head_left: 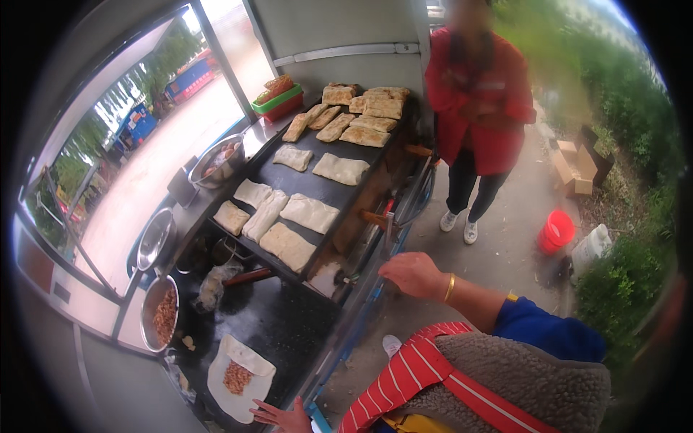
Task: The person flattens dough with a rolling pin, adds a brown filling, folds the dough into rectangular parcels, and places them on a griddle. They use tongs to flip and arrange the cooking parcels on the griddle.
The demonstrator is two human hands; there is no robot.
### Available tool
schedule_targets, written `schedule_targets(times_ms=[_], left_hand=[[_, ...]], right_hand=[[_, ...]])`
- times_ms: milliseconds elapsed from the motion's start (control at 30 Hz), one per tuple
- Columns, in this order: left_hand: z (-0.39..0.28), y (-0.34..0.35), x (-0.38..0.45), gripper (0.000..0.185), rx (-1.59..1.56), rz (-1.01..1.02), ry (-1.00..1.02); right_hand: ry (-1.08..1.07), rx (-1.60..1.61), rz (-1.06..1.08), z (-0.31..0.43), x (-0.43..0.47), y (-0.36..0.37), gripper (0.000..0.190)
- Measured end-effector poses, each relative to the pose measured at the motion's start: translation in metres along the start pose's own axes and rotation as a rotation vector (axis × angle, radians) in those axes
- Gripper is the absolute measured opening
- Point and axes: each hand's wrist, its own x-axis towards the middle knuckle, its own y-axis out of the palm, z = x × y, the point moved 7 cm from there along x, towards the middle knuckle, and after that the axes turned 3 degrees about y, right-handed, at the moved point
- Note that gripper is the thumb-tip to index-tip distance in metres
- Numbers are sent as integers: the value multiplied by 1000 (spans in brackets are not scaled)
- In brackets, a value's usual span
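My left hand (284,418) is at the bottom, fingers spread, its fingertips at the near edge of a flat dough sheet (254,391). Chopped brown filling (236,378) lies on the dough, and one end of the sheet is folded over toward it. The sheet rests on a dark, flour-dusted worktop (281,319). My right hand (414,275), with a gold bracelet at the wrist, is beside the griddle's outer edge. Its fingers are curled close to a thin upright metal piece (387,238); whether they grip it is hidden.
A black griddle (270,170) carries pale dough parcels (311,212) and browned ones (381,105). A bowl of filling (164,319), a steel bowl (156,238) and an egg bowl (219,162) line the window side. A person in a red jacket (479,108) stands beyond. A red bucket (556,231) stands outside.
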Motion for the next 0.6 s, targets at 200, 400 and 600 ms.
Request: schedule_targets(times_ms=[200, 400, 600], left_hand=[[-3, 44, -79, 119, -175, 148, -62], [-5, 62, -94, 112, -148, 116, -46], [-79, 55, -98, 81, -195, 42, 7]], right_hand=[[152, -136, 75, -28, -12, -54, 12], [70, -173, 92, -77, 58, -46, 21], [-127, -390, 387, -161, 89, 22, 48]])
